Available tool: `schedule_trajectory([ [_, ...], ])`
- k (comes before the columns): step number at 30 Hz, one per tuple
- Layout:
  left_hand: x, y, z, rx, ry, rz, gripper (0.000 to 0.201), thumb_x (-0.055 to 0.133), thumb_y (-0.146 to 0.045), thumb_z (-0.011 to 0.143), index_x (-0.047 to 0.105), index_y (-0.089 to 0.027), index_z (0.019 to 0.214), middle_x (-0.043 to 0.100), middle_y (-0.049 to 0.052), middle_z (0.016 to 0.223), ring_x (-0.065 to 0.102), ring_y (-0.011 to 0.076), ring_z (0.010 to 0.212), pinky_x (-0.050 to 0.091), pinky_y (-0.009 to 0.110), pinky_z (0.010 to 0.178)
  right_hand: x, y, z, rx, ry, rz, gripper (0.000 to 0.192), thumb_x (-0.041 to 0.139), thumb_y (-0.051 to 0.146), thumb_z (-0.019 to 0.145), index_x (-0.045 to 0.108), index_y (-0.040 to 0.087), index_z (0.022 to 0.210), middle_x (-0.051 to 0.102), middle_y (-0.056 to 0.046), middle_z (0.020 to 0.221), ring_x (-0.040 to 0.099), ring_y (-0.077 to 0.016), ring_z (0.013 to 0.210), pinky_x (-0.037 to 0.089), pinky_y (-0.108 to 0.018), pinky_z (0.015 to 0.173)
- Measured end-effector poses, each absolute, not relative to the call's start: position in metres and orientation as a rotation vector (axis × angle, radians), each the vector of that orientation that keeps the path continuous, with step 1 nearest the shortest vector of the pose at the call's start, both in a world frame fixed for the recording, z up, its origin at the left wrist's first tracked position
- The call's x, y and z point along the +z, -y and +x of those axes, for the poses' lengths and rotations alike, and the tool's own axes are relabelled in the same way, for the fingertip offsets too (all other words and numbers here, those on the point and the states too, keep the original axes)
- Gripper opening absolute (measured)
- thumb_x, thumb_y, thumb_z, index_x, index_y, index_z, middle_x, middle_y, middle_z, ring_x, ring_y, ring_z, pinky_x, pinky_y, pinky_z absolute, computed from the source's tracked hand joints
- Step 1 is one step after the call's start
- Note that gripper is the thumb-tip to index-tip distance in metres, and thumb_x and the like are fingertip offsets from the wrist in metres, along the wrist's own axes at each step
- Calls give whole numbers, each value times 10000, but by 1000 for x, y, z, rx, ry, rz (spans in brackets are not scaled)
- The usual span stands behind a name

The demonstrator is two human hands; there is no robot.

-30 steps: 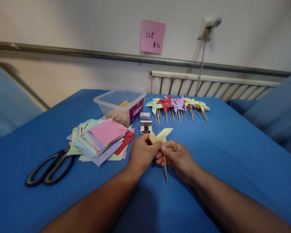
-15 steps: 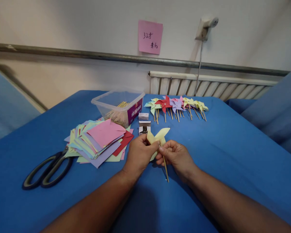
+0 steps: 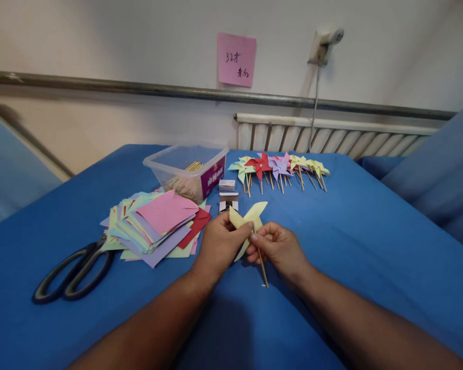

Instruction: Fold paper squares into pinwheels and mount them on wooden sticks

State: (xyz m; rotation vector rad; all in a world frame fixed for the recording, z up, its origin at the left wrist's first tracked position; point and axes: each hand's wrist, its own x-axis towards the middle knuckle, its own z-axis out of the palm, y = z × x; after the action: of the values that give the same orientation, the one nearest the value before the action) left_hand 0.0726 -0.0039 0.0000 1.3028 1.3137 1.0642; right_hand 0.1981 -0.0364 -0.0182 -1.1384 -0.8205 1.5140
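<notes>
The centre of the pale yellow pinwheel (image 3: 248, 220) is hidden behind the fingers, so its pin cannot be made out. The left hand (image 3: 218, 244) is closed on the paper blades and the right hand (image 3: 278, 245) pinches the wooden stick (image 3: 263, 267) (its lower end pokes out below), both just above the blue table (image 3: 370, 246).

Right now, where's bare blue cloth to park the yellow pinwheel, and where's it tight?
Free: the blue cloth right of the right hand, below the row of finished paper pinwheels; also the near strip between the black scissors and the left hand. Crowded: the coloured paper stack, clear plastic tub and small boxes.
</notes>
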Motion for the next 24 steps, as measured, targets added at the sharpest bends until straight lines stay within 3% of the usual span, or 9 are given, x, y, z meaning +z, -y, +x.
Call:
schedule_trajectory([
  [11, -2, 3, 72, 1066, -1314, 1206, 240, 747, -335, 593, 601, -158, 662, 606, -12, 578, 527, 123, 492, 383, 227, 479, -22, 42, 195, 1317, 930, -1141, 419, 713, 546, 697, 524, 173, 720, 641, 29, 539, 567, -81, 415, 440, -180, 423],
  [24, 2, 6, 75, 1026, -1270, 1151, 259, 742, -318, 621, 563, -173, 741, 577, -35, 559, 523, 118, 473, 411, 224, 470, -25, 38, 197, 1310, 936, -1126, 376, 733, 493, 680, 542, 169, 691, 632, 25, 533, 557, -87, 406, 409, -186, 416],
])
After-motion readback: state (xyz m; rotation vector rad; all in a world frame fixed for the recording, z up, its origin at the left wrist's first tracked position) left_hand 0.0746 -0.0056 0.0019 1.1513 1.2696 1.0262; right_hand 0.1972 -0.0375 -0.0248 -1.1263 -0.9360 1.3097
